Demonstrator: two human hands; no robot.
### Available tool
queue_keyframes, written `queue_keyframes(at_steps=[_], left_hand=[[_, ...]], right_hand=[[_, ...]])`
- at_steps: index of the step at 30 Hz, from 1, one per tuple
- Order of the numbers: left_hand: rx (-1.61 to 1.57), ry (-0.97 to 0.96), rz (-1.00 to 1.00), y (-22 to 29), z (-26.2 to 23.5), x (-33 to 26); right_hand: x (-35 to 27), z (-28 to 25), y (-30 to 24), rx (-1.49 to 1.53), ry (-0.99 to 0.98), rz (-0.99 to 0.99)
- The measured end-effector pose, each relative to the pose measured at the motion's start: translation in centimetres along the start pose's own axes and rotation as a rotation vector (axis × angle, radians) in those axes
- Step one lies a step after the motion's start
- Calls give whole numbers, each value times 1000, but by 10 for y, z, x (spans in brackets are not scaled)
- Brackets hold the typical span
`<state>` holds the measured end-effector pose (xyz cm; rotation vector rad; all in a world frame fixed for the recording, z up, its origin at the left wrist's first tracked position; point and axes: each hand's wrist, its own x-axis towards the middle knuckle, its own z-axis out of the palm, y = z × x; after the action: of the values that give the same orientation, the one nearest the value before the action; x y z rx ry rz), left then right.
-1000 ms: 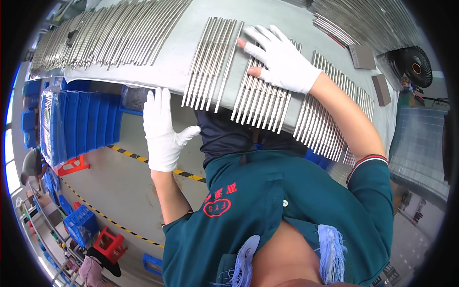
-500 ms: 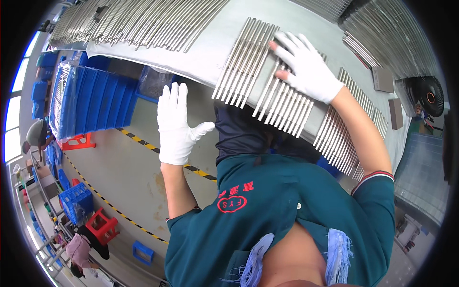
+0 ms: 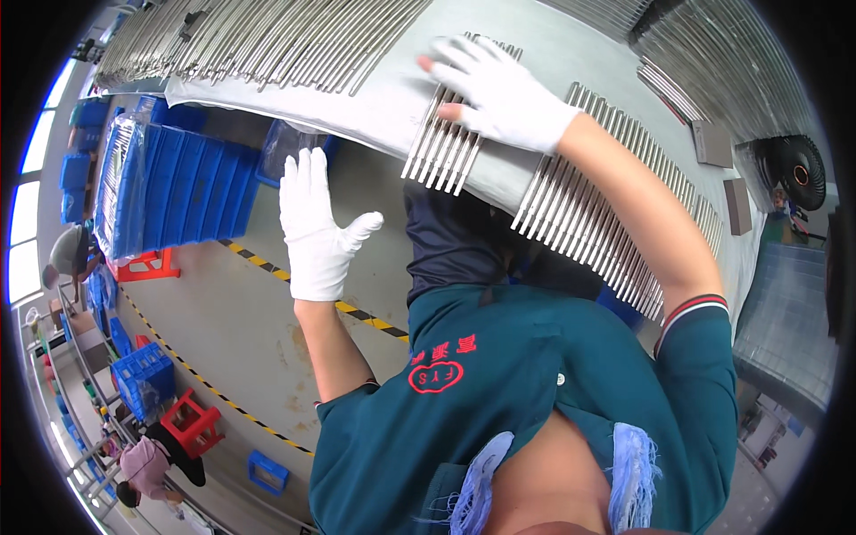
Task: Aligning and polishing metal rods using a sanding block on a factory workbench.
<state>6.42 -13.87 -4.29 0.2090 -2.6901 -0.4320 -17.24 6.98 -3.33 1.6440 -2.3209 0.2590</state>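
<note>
Worktable (image 3: 379, 116) across the top of the view, draped in pale cloth (image 3: 526, 27); metal rods laid out on it in sets. Longest row of rods (image 3: 267, 40) at upper left, side by side on a slant. Stack of blue trays (image 3: 192, 187) below that row, off the table. Right-hand set of rods (image 3: 580, 209) under the right forearm (image 3: 637, 196), lower ends jutting past the near edge. Smaller set of rods (image 3: 441, 153) left of it, strip of cloth between; ends overhang here too. Black fan (image 3: 796, 174) at far right. Right hand (image 3: 499, 98), white-gloved (thumb and one fingertip bare), over the smaller set, fingers spread; blurred, so touching or hovering, cannot tell. Left hand (image 3: 319, 232), gloved, held out before the table edge, palm flat, thumb wide. Grey-brown block (image 3: 713, 143) near the fan, second block (image 3: 737, 207) just below it
</note>
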Motion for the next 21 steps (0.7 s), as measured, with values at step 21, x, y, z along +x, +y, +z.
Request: queue_keyframes(at_steps=[21], left_hand=[[-698,-231,109,64,18,55]], right_hand=[[-134,-73,10,184,-194,160]])
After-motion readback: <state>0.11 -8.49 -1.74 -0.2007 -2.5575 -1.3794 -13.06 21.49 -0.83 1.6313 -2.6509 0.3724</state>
